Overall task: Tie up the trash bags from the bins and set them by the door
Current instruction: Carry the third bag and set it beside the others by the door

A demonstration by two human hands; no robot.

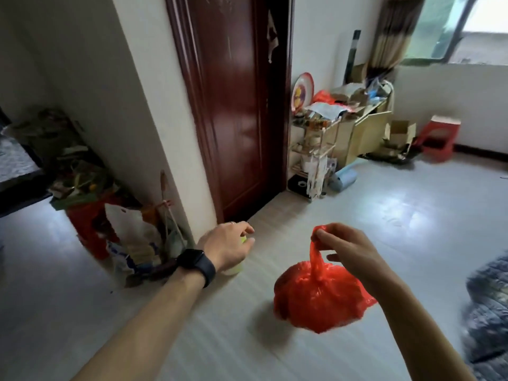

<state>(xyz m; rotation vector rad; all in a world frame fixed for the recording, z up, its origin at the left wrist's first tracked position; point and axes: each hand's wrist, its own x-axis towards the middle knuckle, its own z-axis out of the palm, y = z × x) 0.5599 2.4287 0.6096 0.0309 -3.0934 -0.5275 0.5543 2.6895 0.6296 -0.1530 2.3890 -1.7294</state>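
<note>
Pinching its twisted top, the right hand [343,250] hangs the red bag [316,301] short of the door [236,111] ahead-left, left hand [228,246] slack

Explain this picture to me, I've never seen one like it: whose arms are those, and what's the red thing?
There is no machine here: the camera sits on a person's head and looks forward and down, so the two arms are that person's own. The right hand pinches the gathered top of a red plastic bag, which hangs low over the pale floor. The left hand, with a black watch on its wrist, reaches over a pale yellowish object on the floor by the dark red door; whether it grips that object is unclear.
</note>
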